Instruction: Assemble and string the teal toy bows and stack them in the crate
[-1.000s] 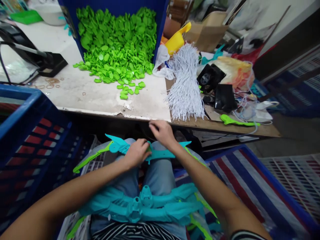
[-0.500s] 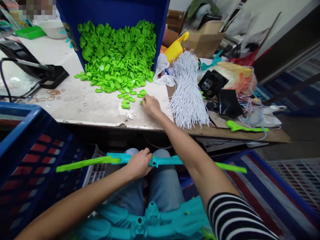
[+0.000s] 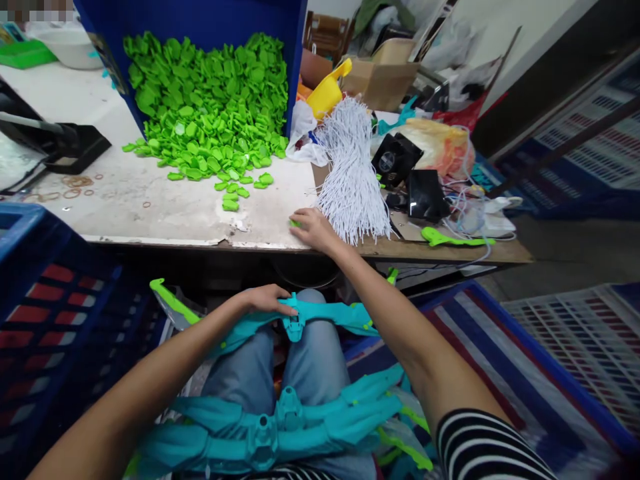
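My left hand [image 3: 267,299] is closed on a teal plastic toy bow [image 3: 330,312] with green tips, just left of its central socket. The bow lies across my knees. At the table's front edge, my right hand [image 3: 314,228] pinches a small green plastic piece [image 3: 295,223], its fingers resting by the tabletop. Several similar teal bows [image 3: 295,437] lie on my lap closer to me. A heap of small green pieces [image 3: 215,107] spills from a tipped blue bin [image 3: 295,73] onto the table, with a few loose ones in front.
White cords [image 3: 353,173] lie in a bundle right of my right hand. Beyond them are a black box [image 3: 426,193], cables and a green part [image 3: 455,239]. A blue crate [image 3: 75,287] stands at left; a striped sheet [image 3: 505,360] is at right. Rubber bands [image 3: 77,181] lie on the table [image 3: 185,213].
My right hand has moved from the loose green pieces toward the table's front edge, holding one piece. The bow under my left hand has turned so its socket faces up toward me.
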`<action>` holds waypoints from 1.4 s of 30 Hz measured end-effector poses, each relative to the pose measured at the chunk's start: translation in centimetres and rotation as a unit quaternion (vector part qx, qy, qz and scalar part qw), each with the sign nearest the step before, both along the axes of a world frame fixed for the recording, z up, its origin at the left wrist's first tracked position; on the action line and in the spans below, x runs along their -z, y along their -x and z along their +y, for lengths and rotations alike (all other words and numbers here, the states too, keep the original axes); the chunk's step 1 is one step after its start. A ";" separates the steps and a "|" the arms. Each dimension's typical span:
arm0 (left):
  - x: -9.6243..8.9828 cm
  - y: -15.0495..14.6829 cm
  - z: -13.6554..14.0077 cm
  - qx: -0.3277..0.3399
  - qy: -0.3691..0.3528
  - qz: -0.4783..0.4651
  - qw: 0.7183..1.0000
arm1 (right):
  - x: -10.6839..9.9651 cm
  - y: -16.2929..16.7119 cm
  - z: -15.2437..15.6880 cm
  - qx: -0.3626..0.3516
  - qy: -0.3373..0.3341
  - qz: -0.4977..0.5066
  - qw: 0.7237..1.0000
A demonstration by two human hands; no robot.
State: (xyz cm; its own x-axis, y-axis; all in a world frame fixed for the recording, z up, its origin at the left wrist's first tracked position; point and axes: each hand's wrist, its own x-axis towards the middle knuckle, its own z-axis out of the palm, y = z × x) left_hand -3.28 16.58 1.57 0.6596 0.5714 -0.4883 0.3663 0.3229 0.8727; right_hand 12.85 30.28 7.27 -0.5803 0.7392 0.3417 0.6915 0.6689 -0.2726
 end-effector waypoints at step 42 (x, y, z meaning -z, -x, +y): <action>-0.2 -0.5 -0.8 0.017 -0.153 0.091 0.984 | 7.7 -3.7 -19.2 -0.020 0.122 -0.044 0.991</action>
State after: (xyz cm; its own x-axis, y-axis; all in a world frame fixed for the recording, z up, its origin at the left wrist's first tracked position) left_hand -2.74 15.73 1.79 0.5978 0.6894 -0.4091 0.5313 0.0413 0.8461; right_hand 16.55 11.06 -0.47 -0.6303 0.7696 0.1025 0.6942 0.6178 -0.3694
